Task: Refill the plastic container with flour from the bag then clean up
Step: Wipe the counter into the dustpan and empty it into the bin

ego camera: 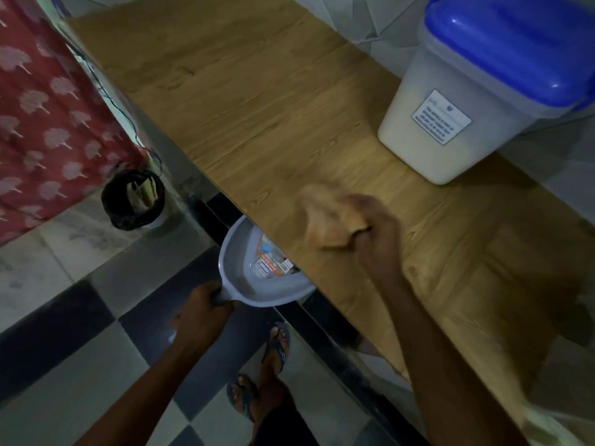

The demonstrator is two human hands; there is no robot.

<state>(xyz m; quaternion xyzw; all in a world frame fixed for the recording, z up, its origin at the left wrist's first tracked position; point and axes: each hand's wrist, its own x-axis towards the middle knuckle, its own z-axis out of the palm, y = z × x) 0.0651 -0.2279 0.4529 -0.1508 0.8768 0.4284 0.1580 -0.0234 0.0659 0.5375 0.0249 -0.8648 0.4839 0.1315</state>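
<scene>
Flour already fills the plastic container (457, 123), which sits lidded in blue at the desk's (257, 91) far edge, out of my sweep. My left hand (203, 313) grips the dustpan (257, 272) handle, tucking its mouth just under the near edge to catch crumbs. My right hand (376, 233) clutches a tan cloth (325, 217), wiping toward it. Any flour lying in the pan is too faint to tell.

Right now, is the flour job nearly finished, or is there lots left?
Nearly finished. The plastic container looks full, with its blue lid on. In hand: the right hand grips a blurred cloth on the wooden counter, while the left hand holds a grey dustpan under the edge. Left: probably emptying it, maybe into the black bin.
</scene>
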